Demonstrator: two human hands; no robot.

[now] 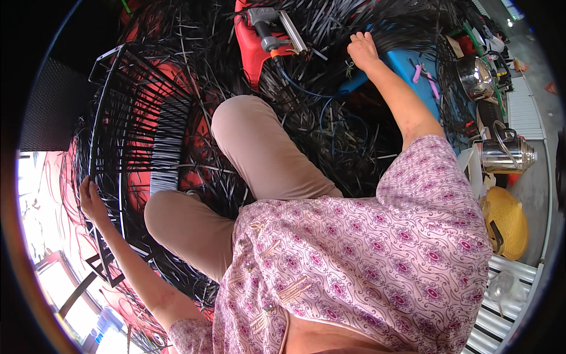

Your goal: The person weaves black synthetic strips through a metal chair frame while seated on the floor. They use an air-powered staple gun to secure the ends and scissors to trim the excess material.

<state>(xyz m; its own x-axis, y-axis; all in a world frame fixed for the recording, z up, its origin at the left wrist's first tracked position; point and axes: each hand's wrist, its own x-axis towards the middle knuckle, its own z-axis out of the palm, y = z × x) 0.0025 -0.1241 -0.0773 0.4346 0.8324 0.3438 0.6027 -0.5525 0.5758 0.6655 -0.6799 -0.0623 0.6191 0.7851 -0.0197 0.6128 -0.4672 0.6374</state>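
Observation:
A black metal frame (106, 112), partly woven with flat black strips (168, 133), stands on its side at the left, against my knee. My left hand (92, 203) is closed at the frame's near left edge, its fingertips partly hidden by the rail. Out at the upper right, my right hand (362, 52) has its fingers curled at a thick bundle of loose black plastic strips (407, 32), which hangs over a blue plastic stool (413, 74). The exact strips between those fingers are hard to make out.
A staple gun (274, 32) with a blue air hose (295, 84) lies on a red plastic stool (250, 56). Loose strips cover the floor. Along the right are a steel kettle (506, 154), a steel pot (475, 76) and a yellow woven hat (508, 224).

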